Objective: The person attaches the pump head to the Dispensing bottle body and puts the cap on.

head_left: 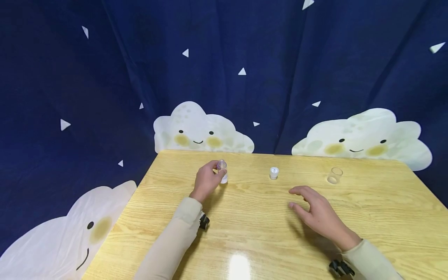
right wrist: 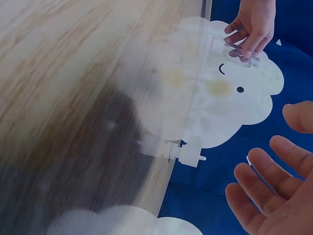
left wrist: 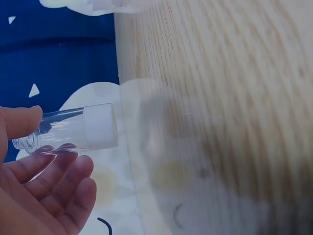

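My left hand (head_left: 207,179) pinches a small clear bottle (left wrist: 66,128) near its neck, between thumb and fingers. The bottle has a threaded, uncapped neck and a white band at its base; it is upright in the head view. Whether its base touches the table is hard to tell. A small white pump top (head_left: 274,173) with a short nozzle (right wrist: 202,158) stands on the table between the hands. My right hand (head_left: 320,216) hovers to the right of that piece, fingers relaxed and apart, holding nothing. Beyond it stands a clear cylindrical cap (head_left: 335,175).
The wooden table (head_left: 252,217) is glossy and reflects things. A dark blue curtain (head_left: 217,85) with printed clouds hangs along its back and left edges. Small black devices (head_left: 341,268) are strapped at both wrists.
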Tool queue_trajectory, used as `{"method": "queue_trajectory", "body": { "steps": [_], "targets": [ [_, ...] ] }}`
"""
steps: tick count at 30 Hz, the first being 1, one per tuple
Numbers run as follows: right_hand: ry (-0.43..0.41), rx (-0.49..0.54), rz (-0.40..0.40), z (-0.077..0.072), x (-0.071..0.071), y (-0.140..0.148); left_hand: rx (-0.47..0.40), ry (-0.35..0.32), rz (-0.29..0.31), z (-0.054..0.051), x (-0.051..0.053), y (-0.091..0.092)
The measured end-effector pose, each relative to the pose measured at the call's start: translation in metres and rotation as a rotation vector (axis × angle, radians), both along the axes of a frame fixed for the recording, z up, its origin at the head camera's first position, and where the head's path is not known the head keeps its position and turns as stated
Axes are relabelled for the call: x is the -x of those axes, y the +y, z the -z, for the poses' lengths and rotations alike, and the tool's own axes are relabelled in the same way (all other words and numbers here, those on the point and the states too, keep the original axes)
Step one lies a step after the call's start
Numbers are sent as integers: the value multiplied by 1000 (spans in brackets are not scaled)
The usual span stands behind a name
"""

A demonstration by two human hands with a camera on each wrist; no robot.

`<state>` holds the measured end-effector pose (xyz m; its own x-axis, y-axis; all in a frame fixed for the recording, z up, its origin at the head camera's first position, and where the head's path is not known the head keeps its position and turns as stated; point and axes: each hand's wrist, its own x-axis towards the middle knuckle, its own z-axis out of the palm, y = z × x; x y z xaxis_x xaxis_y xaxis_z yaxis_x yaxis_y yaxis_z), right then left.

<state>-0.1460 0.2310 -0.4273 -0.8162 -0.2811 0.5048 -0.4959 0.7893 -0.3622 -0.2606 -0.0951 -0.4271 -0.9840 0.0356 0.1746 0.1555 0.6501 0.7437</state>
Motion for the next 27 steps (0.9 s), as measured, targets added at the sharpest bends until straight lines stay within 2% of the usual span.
{"method": "queue_trajectory", "body": {
  "steps": [10,20,27],
  "targets": [
    [2,-1,-1,-1,0,1,13,-5,56,-5,-8,6],
    [-7,4,5,-1,-1,1,43,46,117,-8,-15,13],
    [-17,10,7,1,-2,3,43,73,152,-5,-18,19]
  ]
}}
